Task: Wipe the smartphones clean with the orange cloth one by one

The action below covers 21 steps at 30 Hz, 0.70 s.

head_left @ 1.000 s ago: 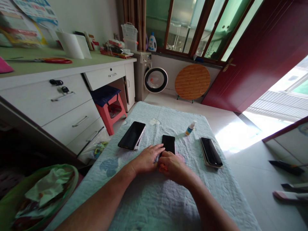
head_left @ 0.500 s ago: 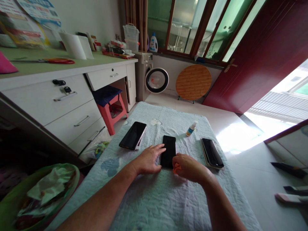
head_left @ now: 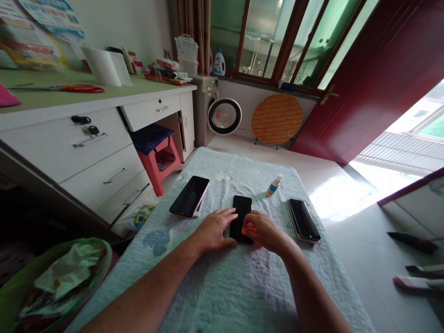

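Far L there's a green bin (head_left: pixel 14 296) w/ crumpled paper (head_left: pixel 65 270) in it, then red-handled scissors (head_left: pixel 81 88) on the green tabletop (head_left: pixel 137 88). Next over, a red stool (head_left: pixel 157 169) w/ a dark blue cover, then a big black phone (head_left: pixel 190 196) on the quilted cloth (head_left: pixel 204 296), sitting on sth pale, can't rly tell what. L hand (head_left: pixel 215 229) is open, fingers spread, tips touching the L side of the middle phone (head_left: pixel 239 210), thumb by its bottom corner. That phone lies face up on the cloth, btwn both hands. R hand (head_left: pixel 265 230) is closed around a bunched orange rag (head_left: pixel 249 228), on the phone's lower R side. Past that hand stands a small spray bottle (head_left: pixel 274 186), white top up. Then another dark phone (head_left: pixel 304 218), face up atop a pale flat thing.
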{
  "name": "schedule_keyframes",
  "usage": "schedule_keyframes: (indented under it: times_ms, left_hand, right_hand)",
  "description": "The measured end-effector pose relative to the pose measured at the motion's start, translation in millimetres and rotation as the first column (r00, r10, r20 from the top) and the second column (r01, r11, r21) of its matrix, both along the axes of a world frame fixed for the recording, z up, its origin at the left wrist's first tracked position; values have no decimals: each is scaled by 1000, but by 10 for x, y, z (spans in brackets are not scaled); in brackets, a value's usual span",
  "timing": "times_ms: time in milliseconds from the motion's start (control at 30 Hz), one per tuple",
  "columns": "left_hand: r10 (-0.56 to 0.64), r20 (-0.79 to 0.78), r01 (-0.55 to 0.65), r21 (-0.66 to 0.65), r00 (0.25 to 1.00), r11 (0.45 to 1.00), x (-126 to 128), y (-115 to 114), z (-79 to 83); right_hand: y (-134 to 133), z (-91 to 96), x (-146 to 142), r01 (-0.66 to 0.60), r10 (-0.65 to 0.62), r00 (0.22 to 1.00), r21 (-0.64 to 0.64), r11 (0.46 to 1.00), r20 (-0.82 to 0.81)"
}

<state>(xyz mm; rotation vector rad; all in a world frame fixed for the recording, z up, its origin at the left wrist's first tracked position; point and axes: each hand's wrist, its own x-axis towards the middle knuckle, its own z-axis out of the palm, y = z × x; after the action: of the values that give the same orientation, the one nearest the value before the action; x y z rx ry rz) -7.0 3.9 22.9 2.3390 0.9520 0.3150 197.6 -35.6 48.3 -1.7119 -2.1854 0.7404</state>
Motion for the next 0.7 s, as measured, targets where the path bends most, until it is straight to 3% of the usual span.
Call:
schedule_keyframes:
  times_ms: [100,233,400,500,700]
  left_hand:
    - [4,-1,-4,18,1000,1000,-1,-3,-5]
    - [9,12,-9,46,1000,999,-2,-7,-37]
    - [8,8,-9,61,1000,998,1,-6,-54]
    - [6,18,-8,63,1000,998,-1,-2,-55]
    - [-13,31,12,37,999,999,-9,11,-67]
  right_hand:
    - [112,-140,66,99,-91,993,122,988,-70]
    - [260,-328,123,259,-232,964,272,927,-128]
    - [343,-420,138,352,-316,936,333,875,-158]
    - [295,-349,122,306,-277,951,287,907,-140]
    - [37,-49,14,12,-10,996,25,1000,-86]
